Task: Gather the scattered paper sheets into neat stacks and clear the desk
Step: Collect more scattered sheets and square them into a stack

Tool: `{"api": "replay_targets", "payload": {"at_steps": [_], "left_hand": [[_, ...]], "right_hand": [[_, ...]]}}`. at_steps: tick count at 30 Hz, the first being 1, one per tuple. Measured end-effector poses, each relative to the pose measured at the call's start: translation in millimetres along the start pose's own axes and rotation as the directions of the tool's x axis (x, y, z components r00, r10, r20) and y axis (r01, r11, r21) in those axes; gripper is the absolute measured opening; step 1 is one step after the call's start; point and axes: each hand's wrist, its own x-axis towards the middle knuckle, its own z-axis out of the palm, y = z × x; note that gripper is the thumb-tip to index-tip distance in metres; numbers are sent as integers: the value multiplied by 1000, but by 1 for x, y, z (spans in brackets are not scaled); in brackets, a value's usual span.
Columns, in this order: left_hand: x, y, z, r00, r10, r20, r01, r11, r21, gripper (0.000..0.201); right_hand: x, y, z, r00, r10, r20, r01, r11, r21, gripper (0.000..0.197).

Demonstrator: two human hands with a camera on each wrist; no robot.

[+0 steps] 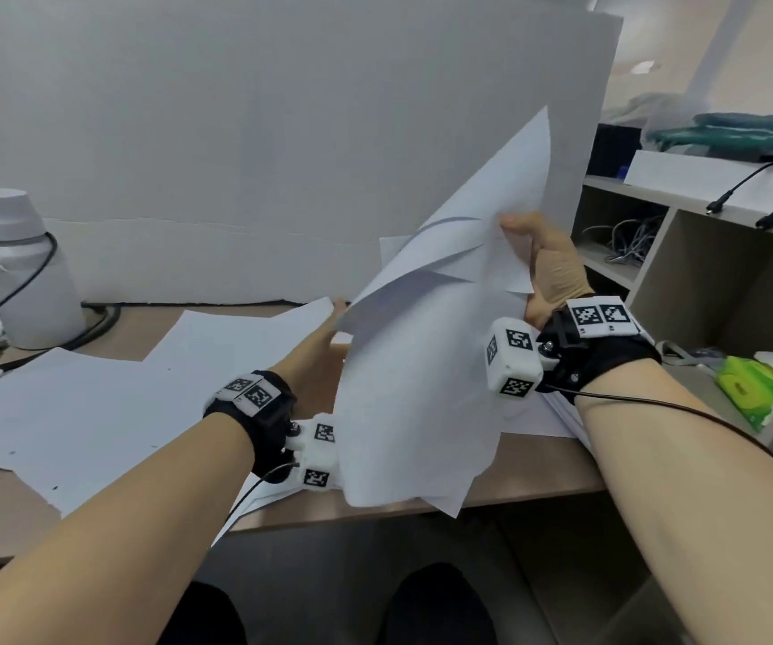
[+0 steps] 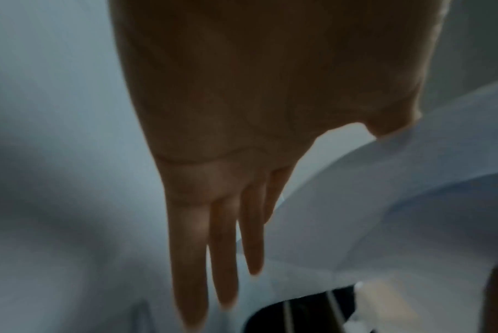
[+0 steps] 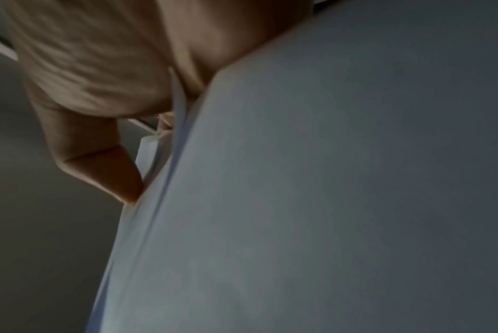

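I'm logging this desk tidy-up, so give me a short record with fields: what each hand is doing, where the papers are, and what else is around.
right hand: grips a raised, fanned bundle of sheets at its right edge
left hand: fingers straight, reaching behind the bundle
loose sheets: lying flat on the desk, left side, overlapping
stacking: not yet neat
nearby: white bottle far left, green packet right, shelf with cables
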Motion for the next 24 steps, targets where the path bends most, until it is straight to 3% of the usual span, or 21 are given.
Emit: {"api": "replay_targets", "payload": {"at_steps": [3, 6, 8, 10, 12, 15, 18, 19, 21, 22, 24], "left_hand": [[0, 6, 2, 983, 163, -79, -178, 947, -267, 86], [0, 10, -18, 979, 109, -170, -177, 869, -463, 67], [-2, 10, -32, 975, 59, -216, -147, 896, -419, 46], [0, 8, -40, 971, -4, -239, -78, 940, -331, 38], [6, 2, -45, 959, -91, -268, 4, 951, -308, 45], [19, -12, -51, 910, -221, -351, 159, 968, -196, 67], [53, -42, -85, 835, -268, -480, 267, 961, -72, 111], [68, -55, -101, 820, -264, -508, 272, 960, -60, 122], [92, -69, -125, 792, -247, -558, 262, 964, -55, 123], [88, -65, -120, 789, -238, -566, 246, 967, -64, 114], [65, -45, -97, 767, -189, -613, 176, 981, -83, 74]], "right_hand": [[3, 9, -13, 998, 59, -34, -64, 989, -135, 23], [7, 27, -40, 985, 137, -106, -169, 898, -407, 14], [10, 44, -59, 972, 187, -146, -237, 798, -554, 7], [9, 62, -71, 955, 248, -166, -297, 731, -615, 7], [10, 80, -80, 928, 323, -183, -359, 657, -662, 15], [15, 103, -87, 885, 422, -197, -416, 528, -740, 46], [22, 115, -95, 839, 517, -170, -430, 439, -789, 51], [23, 118, -97, 828, 537, -158, -429, 428, -795, 45], [22, 120, -99, 822, 554, -130, -439, 471, -766, 27], [21, 121, -101, 816, 568, -109, -455, 514, -727, 17], [23, 122, -107, 810, 583, -59, -473, 591, -653, 14]]}}
